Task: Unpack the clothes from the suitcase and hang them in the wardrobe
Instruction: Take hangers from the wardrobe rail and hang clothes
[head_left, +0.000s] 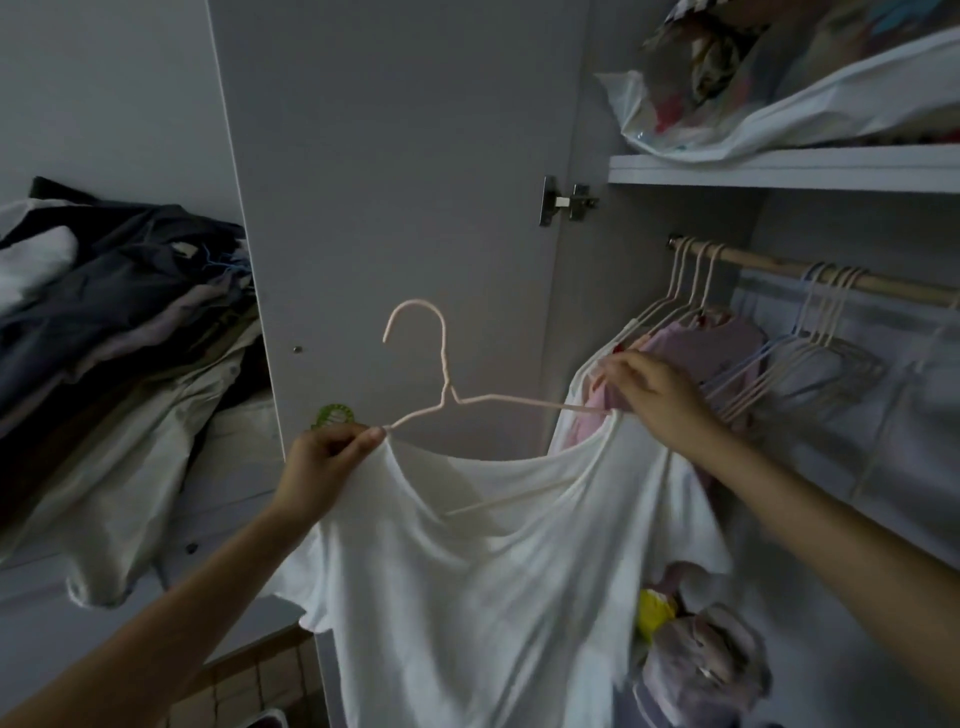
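Grip: left hand (324, 457) pinches the white T-shirt (467, 571) collar at the hanger (447, 395) shoulder; right hand (649, 387) pinches collar and hanger's other end.
Shirt: held before the open wardrobe, not yet on the rail (831, 275).
Risk: collar could slip off the thin wire, shirt drops.
Hidden: suitcase out of view; hanger's lower bar half under cloth.

A home bedroom: an open wardrobe (395, 156) with hanging rail (779, 265), hangers, and piled clothes (119, 312).
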